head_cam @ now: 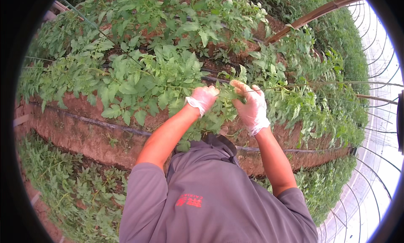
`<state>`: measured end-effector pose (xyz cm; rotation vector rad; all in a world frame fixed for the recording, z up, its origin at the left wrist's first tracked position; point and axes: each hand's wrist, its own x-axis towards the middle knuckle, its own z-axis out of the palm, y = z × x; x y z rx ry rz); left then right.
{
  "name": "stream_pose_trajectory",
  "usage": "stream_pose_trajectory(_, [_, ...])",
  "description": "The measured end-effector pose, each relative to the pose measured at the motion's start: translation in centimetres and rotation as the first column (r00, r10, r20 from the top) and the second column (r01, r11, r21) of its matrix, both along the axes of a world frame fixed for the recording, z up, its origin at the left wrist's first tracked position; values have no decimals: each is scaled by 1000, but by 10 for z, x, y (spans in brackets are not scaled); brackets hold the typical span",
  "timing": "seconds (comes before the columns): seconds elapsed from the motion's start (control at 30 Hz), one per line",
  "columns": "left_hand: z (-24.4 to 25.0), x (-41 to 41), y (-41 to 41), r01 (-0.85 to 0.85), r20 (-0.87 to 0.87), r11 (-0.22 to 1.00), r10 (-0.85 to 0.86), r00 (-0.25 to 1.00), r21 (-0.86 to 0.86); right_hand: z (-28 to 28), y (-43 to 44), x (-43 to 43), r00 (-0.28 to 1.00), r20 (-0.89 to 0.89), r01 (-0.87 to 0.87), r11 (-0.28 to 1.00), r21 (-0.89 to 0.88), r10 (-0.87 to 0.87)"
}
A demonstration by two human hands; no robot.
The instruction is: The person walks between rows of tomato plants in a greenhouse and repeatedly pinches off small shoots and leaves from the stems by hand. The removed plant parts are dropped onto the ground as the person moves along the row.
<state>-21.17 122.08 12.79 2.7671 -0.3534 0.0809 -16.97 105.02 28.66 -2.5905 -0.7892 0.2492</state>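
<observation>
Both my hands wear thin translucent gloves and work among leafy tomato plants point(176, 66). My left hand point(204, 99) has its fingers curled closed at a stem; what lies inside them is hidden. Close by on the right, my right hand point(251, 102) has its thumb and fingers around the leafy top of a tomato plant point(226, 94), fingertips at a thin string point(315, 84). The string runs from there towards the right edge of the view. Leaves hide part of the contact at both hands.
Rows of tomato plants stand on both sides of a soil path point(94, 145). A black drip hose point(104, 124) lies along the bed. A wooden pole point(315, 15) slants at the upper right. Another taut string point(94, 26) crosses the upper left. Greenhouse hoops point(375, 167) curve at the right.
</observation>
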Motion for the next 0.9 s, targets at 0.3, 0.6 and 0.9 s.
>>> stream_pose_trajectory(0.3, [12, 2, 19, -253, -231, 935, 196, 953, -248, -32, -34, -5, 607, -734, 794, 216, 568, -304])
stream_pose_trajectory(0.6, [-27, -114, 72, -696, -492, 198, 577, 652, -690, -149, -186, -121, 453, -775, 883, 105, 457, -441])
stream_pose_trajectory(0.9, [-27, -199, -35, -470, -705, 882, 328, 629, -8, -230, -243, -260, 103, -881, 968, -157, 196, -462])
